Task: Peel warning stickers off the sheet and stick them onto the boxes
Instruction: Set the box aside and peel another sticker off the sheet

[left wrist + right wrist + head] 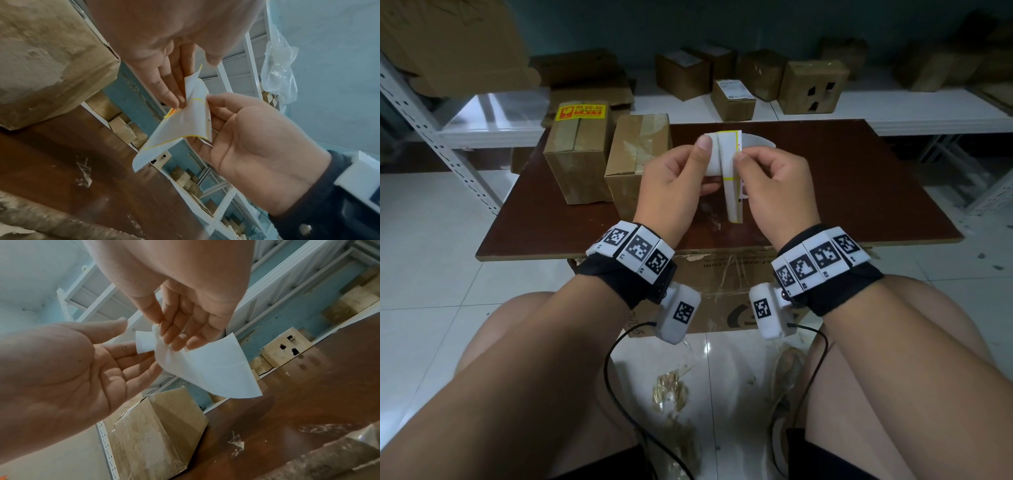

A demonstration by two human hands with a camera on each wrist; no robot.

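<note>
Above the brown table (859, 192) I hold a white sticker sheet (729, 154) with yellow-edged stickers, folded lengthwise. My left hand (703, 150) pinches its left part, thumb on the near face. My right hand (739, 158) pinches the right edge between thumb and forefinger. In the left wrist view the sheet (185, 126) hangs between the left hand (174, 100) and right hand (209, 104). The right wrist view shows its blank back (216, 369) under the right hand (174, 340) and beside the left hand (131, 337). One taped box (578, 161) carries a yellow warning sticker (581, 111); the box beside it (637, 154) shows none.
A white curved paper piece (760, 140) lies on the table behind the sheet. Tape scraps (714, 219) lie on the near part of the table. Several cardboard boxes (811, 85) stand on the white shelf behind. A big carton (722, 281) sits under the table.
</note>
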